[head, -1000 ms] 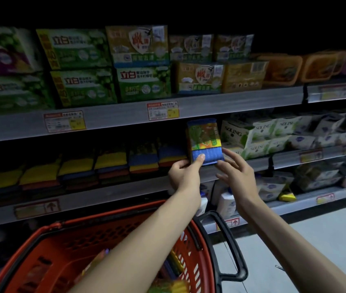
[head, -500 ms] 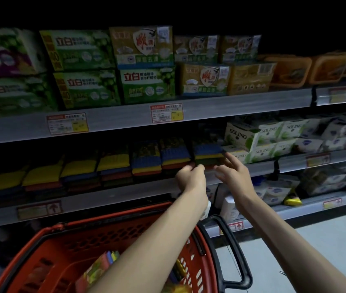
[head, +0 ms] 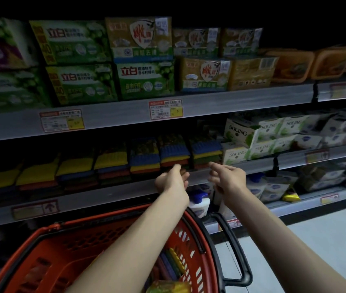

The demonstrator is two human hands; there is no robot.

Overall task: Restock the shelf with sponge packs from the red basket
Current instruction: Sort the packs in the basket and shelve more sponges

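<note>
Both hands are seen at frame centre, just in front of the middle shelf (head: pixel 104 196), w/ nothing held. The left hand (head: pixel 173 180) is loosely curled, thumb and fingers near each other but closed on nothing. The right hand (head: pixel 228 178) is relaxed, fingers bent and apart, also empty.

The sponge packs (head: pixel 174 152) are laid flat in stacks along that shelf, from frame left to centre. Their colour bands are faced outward, presumably so the product is read from the aisle. The rightmost stack (head: pixel 207 151) is set just beside the white SOLING boxes (head: pixel 238 142), so the sponge section is judged filled up to that side.

The red basket (head: pixel 104 216) is kept under the forearms, lower left, prob. so stock is reached w/o stepping away. More packs (head: pixel 173 264) are seen inside it, near its right wall. Restocking is thus judged unfinished, and a reach down into the basket is likely called for next.
</note>
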